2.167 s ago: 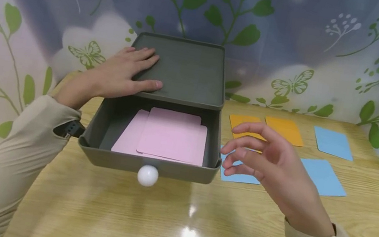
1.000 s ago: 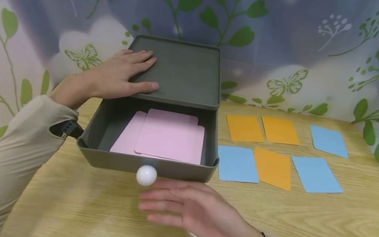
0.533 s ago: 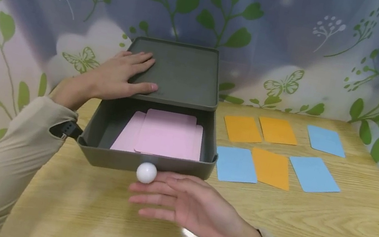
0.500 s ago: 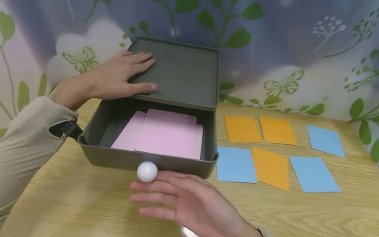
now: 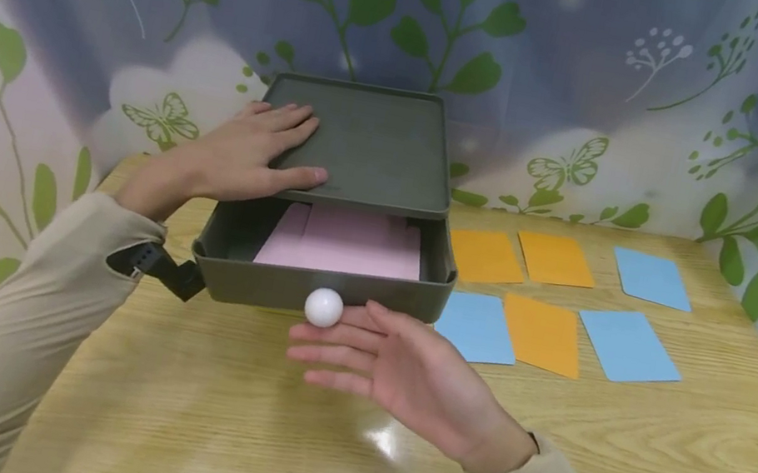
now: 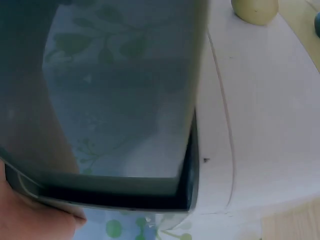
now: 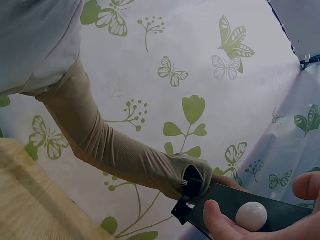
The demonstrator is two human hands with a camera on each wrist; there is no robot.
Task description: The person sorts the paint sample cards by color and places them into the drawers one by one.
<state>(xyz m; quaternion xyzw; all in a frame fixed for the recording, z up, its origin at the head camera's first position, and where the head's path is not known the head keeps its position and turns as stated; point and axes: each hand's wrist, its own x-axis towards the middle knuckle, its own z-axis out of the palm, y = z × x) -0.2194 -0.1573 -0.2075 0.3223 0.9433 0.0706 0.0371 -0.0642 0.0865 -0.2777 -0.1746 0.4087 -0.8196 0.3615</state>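
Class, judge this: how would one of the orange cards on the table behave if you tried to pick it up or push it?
An orange card lies flat against the table, so it is probably thin and light. It would likely slide easily across the glossy wood. Lifting its edge may be fiddly, and it might bend.

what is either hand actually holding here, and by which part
Nothing is gripped. The left hand lies flat on the top of the grey box. The right hand has straight fingers against the front of the drawer, beside its white knob.

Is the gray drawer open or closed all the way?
Partly open. The drawer sticks out from under the box top, and the pink cards inside show.
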